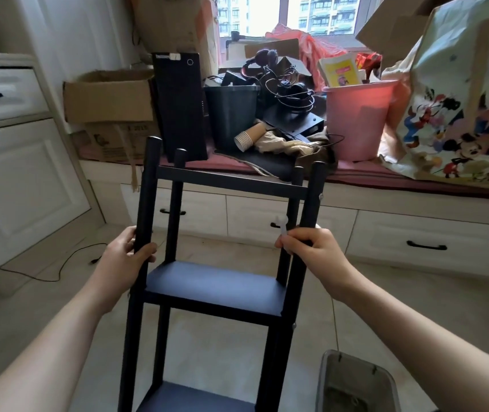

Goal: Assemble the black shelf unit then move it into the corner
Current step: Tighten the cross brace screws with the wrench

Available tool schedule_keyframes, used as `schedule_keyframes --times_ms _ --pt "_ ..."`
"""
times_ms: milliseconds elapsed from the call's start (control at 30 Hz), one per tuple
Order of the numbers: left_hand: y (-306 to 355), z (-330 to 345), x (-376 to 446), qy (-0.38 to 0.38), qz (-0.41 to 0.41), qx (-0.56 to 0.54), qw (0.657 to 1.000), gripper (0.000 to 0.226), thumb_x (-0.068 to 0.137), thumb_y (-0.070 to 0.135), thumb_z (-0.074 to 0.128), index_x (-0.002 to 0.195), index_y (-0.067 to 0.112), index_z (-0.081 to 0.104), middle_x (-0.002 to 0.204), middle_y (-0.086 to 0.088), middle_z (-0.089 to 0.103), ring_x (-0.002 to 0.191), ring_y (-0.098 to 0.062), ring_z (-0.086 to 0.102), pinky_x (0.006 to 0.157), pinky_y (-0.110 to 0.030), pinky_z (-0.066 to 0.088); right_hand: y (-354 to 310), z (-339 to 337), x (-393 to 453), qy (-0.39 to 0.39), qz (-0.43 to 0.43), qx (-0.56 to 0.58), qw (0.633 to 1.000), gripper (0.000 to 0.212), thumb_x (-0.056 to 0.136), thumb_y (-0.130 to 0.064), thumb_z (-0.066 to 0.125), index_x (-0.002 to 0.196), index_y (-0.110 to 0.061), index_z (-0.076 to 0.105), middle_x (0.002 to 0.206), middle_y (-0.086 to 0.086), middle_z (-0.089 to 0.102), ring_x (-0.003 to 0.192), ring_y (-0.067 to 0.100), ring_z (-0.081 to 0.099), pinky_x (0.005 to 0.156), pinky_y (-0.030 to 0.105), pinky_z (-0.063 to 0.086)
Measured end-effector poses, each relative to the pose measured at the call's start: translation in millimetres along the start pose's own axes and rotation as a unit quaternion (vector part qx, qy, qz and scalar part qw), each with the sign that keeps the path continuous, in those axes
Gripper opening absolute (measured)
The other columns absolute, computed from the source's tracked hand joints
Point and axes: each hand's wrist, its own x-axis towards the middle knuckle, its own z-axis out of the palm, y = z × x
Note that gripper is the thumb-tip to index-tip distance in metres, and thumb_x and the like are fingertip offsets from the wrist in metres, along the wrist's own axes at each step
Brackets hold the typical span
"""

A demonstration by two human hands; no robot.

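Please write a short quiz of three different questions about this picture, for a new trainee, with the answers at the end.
1. True or false: both hands hold front posts of the black shelf unit.
2. Multiple choice: besides the post, the right hand holds: A) a paper cup, B) a small white wrench, C) a cable.
3. Fill in: the pink bucket stands on the window ____.

Key
1. True. The left hand has its grip on the left post, the right hand on the right post.
2. B, the small white wrench.
3. Bench; the stack of paper cups lies there too.
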Motion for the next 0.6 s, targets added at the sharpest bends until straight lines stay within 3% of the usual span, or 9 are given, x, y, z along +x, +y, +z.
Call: schedule_keyframes --times_ms 133,267,333,433,600 --pt "-4 -5 3 0.021 0.002 0.025 0.999 0.014 0.099 0.013 0.06 0.103 0.026 0.06 0.098 -0.008 0.067 0.089 -0.024 0.069 0.067 -0.039 0.054 -5 9 -2 -0.009 -0.004 -0.008 1.0 0.024 0.091 -0.015 0.065 0.071 -0.021 0.077 0.103 0.017 0.059 0.092 0.021 0.057 0.081 0.025 0.044" --pt "-10 -9 5 0.041 -0.019 0.049 0.998 0.01 0.099 0.014 0.061 0.108 0.019 0.059 0.103 -0.007 0.066 0.088 -0.023 0.068 0.067 -0.036 0.052 -9 16 -5 -0.026 -0.014 -0.029 0.999 0.028 0.091 -0.017 0.065 0.068 -0.029 0.075 0.105 0.013 0.061 0.093 0.017 0.058 0.078 0.017 0.042" --pt "-11 -9 4 0.041 -0.031 0.062 0.997 0.009 0.099 0.015 0.062 0.107 0.018 0.06 0.104 -0.006 0.065 0.089 -0.026 0.066 0.074 -0.042 0.054 -10 18 -5 -0.03 -0.021 -0.039 0.999 0.028 0.092 -0.018 0.066 0.068 -0.031 0.074 0.104 0.012 0.06 0.092 0.017 0.057 0.073 0.013 0.041" --pt "-9 -8 1 0.037 -0.039 0.07 0.996 0.01 0.099 0.017 0.062 0.109 0.018 0.06 0.107 -0.004 0.063 0.093 -0.03 0.065 0.084 -0.051 0.055 -10 18 -5 -0.029 -0.023 -0.037 0.999 0.031 0.091 -0.018 0.066 0.067 -0.033 0.075 0.106 0.012 0.06 0.096 0.02 0.059 0.08 0.021 0.045" --pt "-6 -7 1 0.047 -0.041 0.077 0.995 0.016 0.099 0.017 0.062 0.115 0.017 0.06 0.113 -0.007 0.063 0.097 -0.031 0.065 0.085 -0.05 0.054 -16 20 -9 -0.016 -0.042 -0.02 0.999 0.034 0.09 -0.014 0.066 0.065 -0.035 0.075 0.104 0.012 0.059 0.094 0.02 0.059 0.081 0.025 0.045"
